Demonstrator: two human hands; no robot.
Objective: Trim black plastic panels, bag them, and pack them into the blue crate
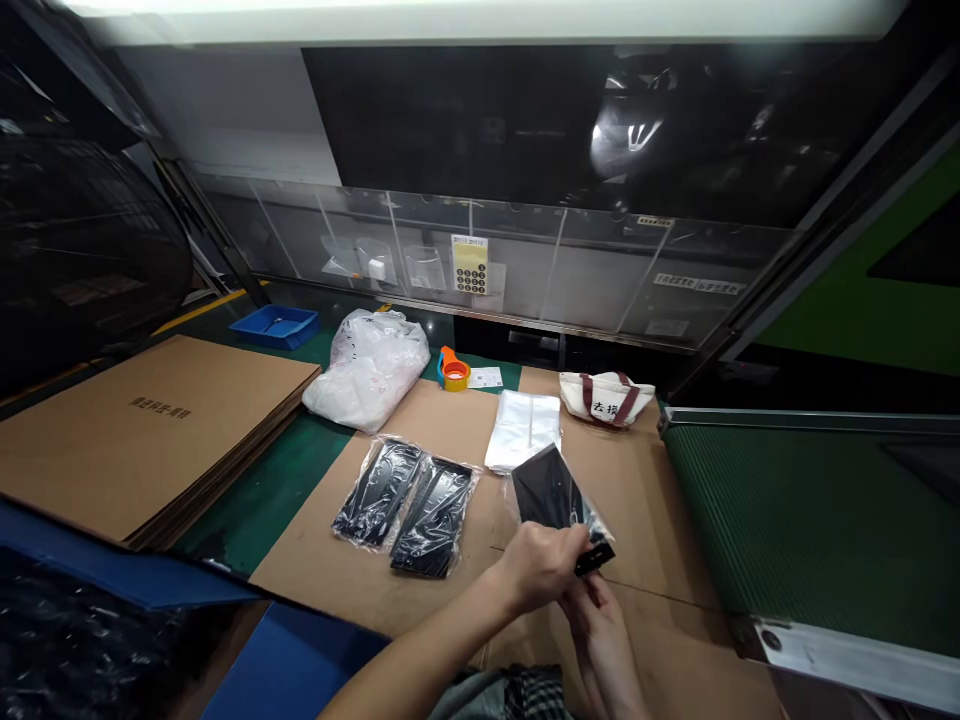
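Note:
A flat black panel (546, 487), partly wrapped in a clear plastic bag, is held tilted above the cardboard-covered table. My left hand (541, 562) is closed on its near left side, thumb along the top. Below the near edge, my right hand (600, 625) grips the same piece by its lower end; some of the fingers are hidden. Just beyond lies a stack of clear plastic bags (523, 428). To the left, two bagged black pieces (384, 490) lie side by side on the cardboard (480, 540).
A white plastic sack (371, 365), a blue tray (274, 326) and an orange tape dispenser (454, 370) stand at the back. Cardboard sheets (150, 420) are stacked left. A cloth bag (607, 398) is at the back right, beside a green conveyor belt (795, 530).

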